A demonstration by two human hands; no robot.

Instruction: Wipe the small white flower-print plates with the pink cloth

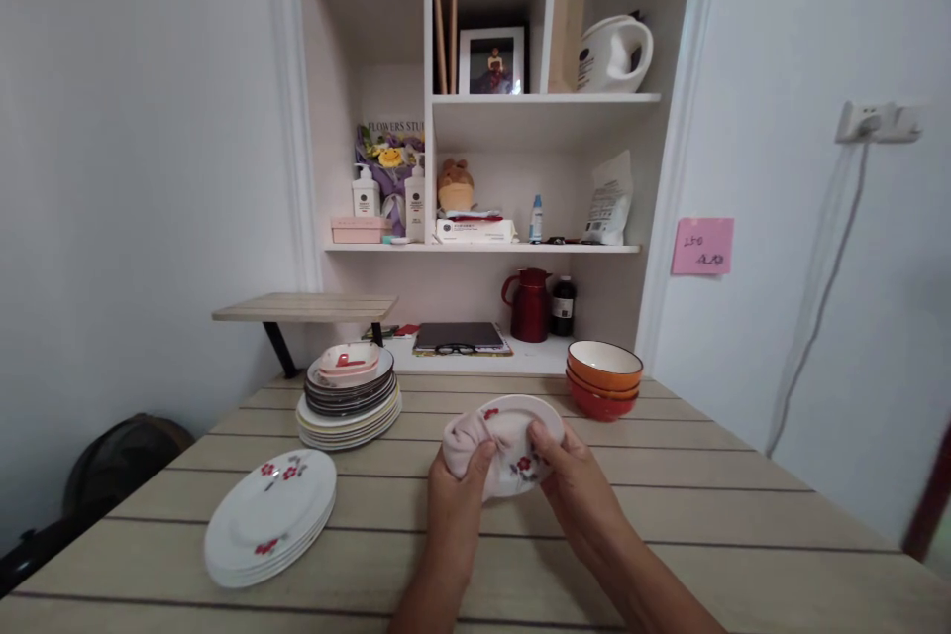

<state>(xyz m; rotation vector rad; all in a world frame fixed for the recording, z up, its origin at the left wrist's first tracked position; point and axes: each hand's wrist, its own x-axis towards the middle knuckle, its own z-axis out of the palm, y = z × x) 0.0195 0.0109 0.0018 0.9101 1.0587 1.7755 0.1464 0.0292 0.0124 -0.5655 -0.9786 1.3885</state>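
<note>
A white plate (pixel 512 413) with red flowers is held up, tilted, above the middle of the table. My right hand (pixel 572 475) grips its right edge, with the thumb on the face and the fingers behind. At the left edge, my left hand (pixel 461 490) is closed on a pale pink cloth (pixel 467 436), which wraps over the rim and lies against the plate's face. To the left lies a stack of matching flowered plates (pixel 271 515). Behind that stands a taller stack of plates (pixel 349 416), with small pinkish square dishes (pixel 348 364) on top.
Nested orange and red bowls (pixel 603 381) stand at the table's back right. A small raised shelf (pixel 304 307) is at the back left. Behind the table, a closed laptop (pixel 459 337), glasses (pixel 455 350), a red jug (pixel 530 305) and a dark bottle (pixel 563 307) sit in the shelving.
</note>
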